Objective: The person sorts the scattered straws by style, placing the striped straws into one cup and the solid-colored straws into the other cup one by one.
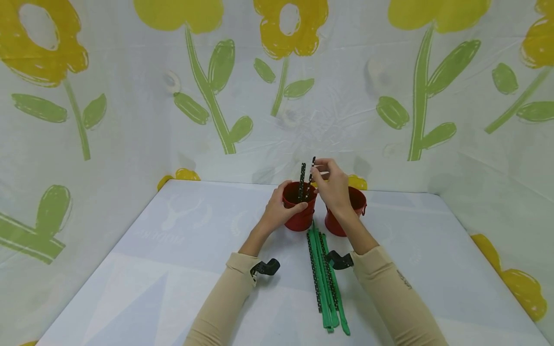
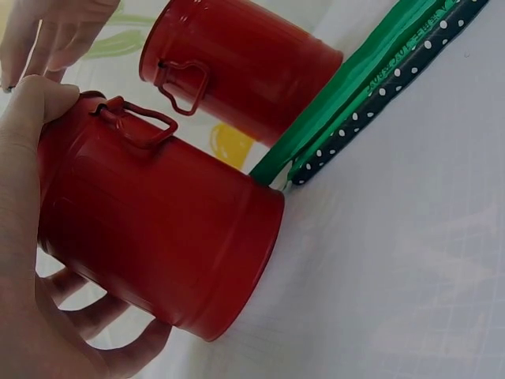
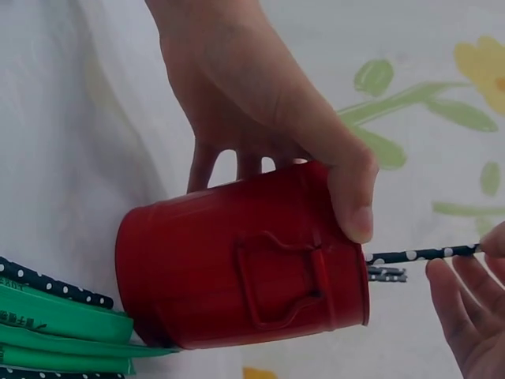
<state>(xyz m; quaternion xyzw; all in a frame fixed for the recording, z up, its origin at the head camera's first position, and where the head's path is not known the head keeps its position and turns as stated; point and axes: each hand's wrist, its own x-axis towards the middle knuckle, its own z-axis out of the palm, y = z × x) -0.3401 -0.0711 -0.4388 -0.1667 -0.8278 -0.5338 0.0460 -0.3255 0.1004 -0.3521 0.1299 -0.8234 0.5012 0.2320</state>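
My left hand (image 1: pixel 275 207) grips the left red bucket (image 1: pixel 298 222), thumb at the rim and fingers around its far side. Above that bucket, my right hand (image 1: pixel 334 186) pinches the upper part of a thin black stick with white dots (image 1: pixel 313 161). Its lower end reaches into the bucket, beside other dotted sticks (image 1: pixel 302 174) standing there. The right wrist view shows the pinched stick (image 3: pixel 422 254) at the bucket's mouth, with the right hand (image 3: pixel 473 316) at its outer end. A second red bucket (image 1: pixel 335 228) stands just right, partly behind the right forearm.
In front of the buckets lies a bundle of long green packets (image 1: pixel 321 274) with black dotted sticks (image 1: pixel 314 276) among them. Both stand on a pale patterned tabletop (image 1: pixel 182 250). A flower-printed cloth wall (image 1: pixel 346 96) rises behind the table's far edge.
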